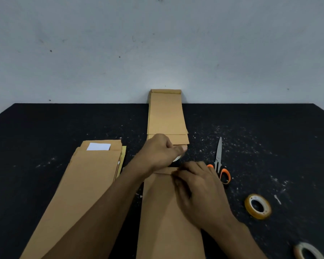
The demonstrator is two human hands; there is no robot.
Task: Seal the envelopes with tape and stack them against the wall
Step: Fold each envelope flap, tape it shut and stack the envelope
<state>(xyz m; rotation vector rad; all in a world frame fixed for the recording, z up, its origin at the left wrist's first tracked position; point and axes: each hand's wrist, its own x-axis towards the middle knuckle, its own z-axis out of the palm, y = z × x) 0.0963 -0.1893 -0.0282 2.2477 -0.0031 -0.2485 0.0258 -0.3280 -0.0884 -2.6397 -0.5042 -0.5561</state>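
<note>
A brown envelope lies lengthwise in front of me, its flap end pointing at the wall. My right hand rests on that flap end, bent fingertips pressing down near the fold. Just beyond the flap, my left hand grips a pale tape roll; only its edge shows under the fingers. No tape strip can be made out between the hands. A stack of brown envelopes leans against the wall behind them. To the left lies a pile of envelopes, with a white sheet showing at its top.
Orange-handled scissors lie right of my hands, blades toward the wall. A yellow tape roll sits further right, and another pale roll is at the bottom right corner. The black table is speckled with white scraps.
</note>
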